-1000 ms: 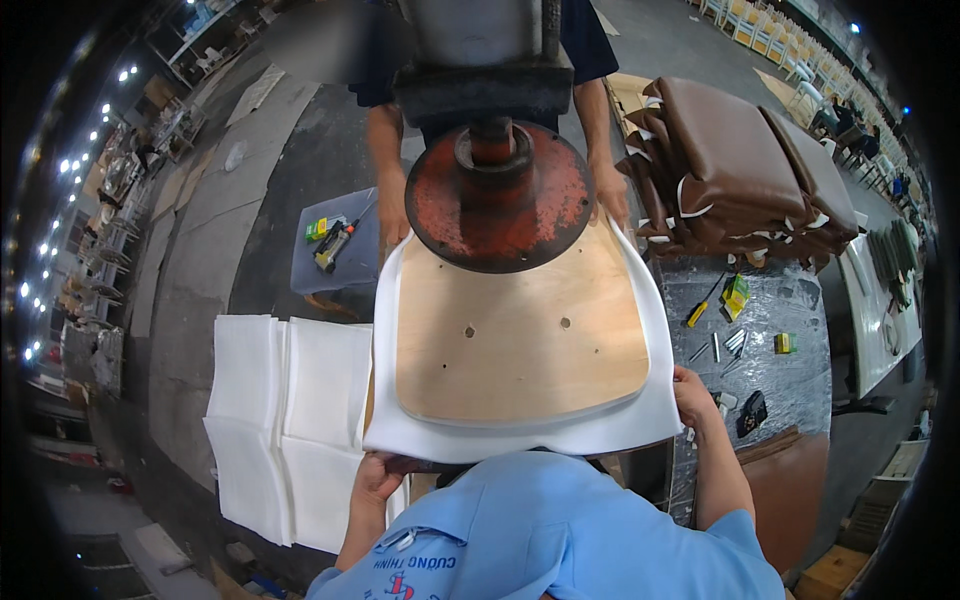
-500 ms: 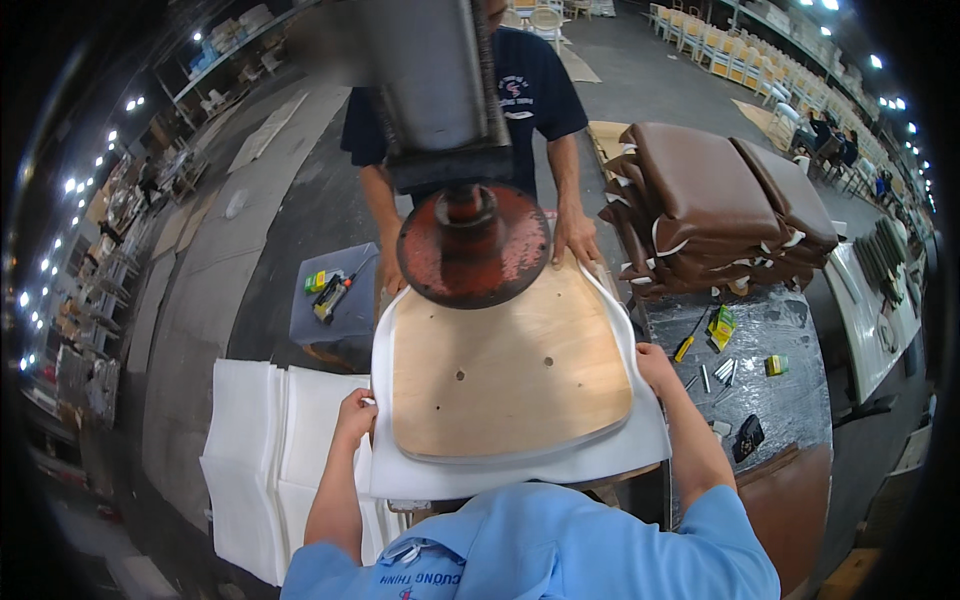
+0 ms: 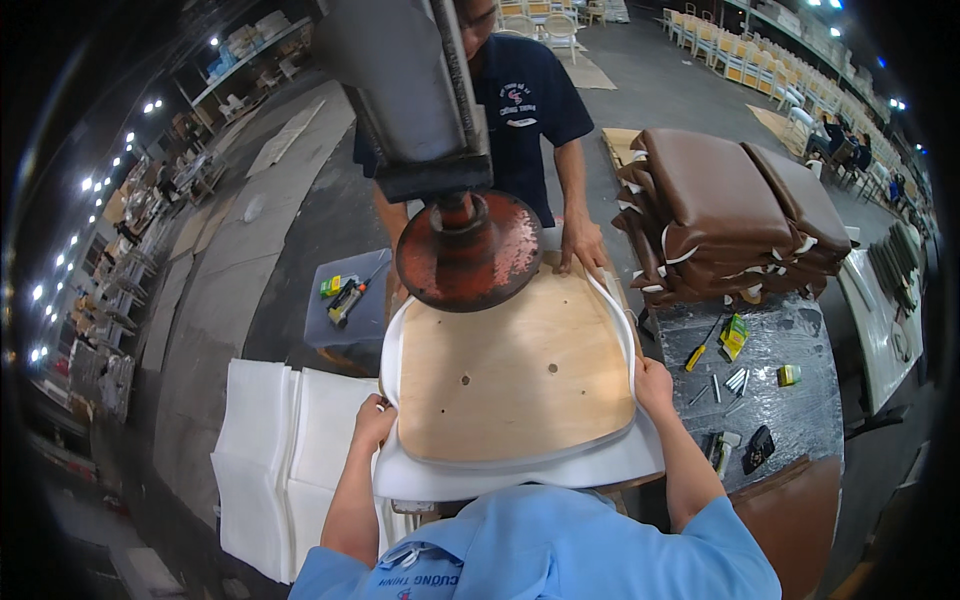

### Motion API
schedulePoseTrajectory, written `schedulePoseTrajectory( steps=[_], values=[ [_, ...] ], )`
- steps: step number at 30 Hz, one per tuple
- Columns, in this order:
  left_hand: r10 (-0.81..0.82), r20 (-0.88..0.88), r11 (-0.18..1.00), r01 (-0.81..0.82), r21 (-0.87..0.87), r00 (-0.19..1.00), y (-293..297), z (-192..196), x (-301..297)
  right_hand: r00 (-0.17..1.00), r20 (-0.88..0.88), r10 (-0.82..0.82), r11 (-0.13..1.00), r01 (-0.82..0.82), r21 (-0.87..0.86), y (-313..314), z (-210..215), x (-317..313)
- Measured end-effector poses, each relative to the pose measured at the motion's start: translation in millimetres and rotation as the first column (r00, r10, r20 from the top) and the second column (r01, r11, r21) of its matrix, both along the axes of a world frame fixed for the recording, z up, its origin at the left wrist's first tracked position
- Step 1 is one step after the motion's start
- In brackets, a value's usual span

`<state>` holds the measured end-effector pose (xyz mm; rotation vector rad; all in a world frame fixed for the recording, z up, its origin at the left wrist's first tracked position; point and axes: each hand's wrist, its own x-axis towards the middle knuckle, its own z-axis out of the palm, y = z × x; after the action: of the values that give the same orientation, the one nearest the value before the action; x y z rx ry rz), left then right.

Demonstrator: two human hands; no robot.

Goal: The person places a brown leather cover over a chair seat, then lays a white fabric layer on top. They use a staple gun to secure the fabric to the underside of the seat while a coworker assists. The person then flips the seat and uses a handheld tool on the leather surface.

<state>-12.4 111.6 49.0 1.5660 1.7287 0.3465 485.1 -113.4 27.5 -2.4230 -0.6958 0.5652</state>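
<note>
White padding [image 3: 520, 480] beneath a plywood panel [image 3: 515, 385], between the person's hands [image 3: 654, 388]

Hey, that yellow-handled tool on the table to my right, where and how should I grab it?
Grip the yellow-handled tool by its thick handle, probably best from above and your own side, with the right hand, the nearer one. It lies flat on the plastic-covered table, handle end toward you, thin shaft pointing away.
</note>
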Motion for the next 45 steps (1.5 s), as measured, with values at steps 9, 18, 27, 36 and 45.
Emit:
schedulePoseTrajectory(
  steps=[9, 18, 27, 36, 45],
  values=[
    [0.030, 0.024, 0.999, -0.031, 0.041, 0.999, -4.9, -6.2, -1.7, 0.979, 0.201, 0.034, 0.999, -0.032, -0.010, 5.9, 4.3, -18.9],
    [0.042, -0.078, 0.998, -0.038, 0.055, 0.996, -7.4, -9.1, 3.0, 0.967, 0.256, 0.003, 0.998, -0.019, 0.061, 5.0, -0.7, -20.5],
    [0.060, -0.060, 0.996, -0.056, 0.063, 0.996, -9.3, -6.8, 1.7, 0.971, 0.239, 0.006, 1.000, -0.012, 0.021, 6.9, -1.7, -17.0],
    [0.047, -0.133, 0.999, -0.043, 0.031, 0.990, -4.8, -3.5, 6.1, 0.966, 0.257, -0.011, 0.996, -0.013, 0.092, 4.2, -4.1, -18.8],
    [-0.019, -0.257, 0.995, 0.043, 0.092, 0.966, -3.6, -12.5, 5.4, 0.929, 0.368, 0.031, 0.995, -0.063, 0.076, 7.3, -9.2, -23.0]
  ],
)
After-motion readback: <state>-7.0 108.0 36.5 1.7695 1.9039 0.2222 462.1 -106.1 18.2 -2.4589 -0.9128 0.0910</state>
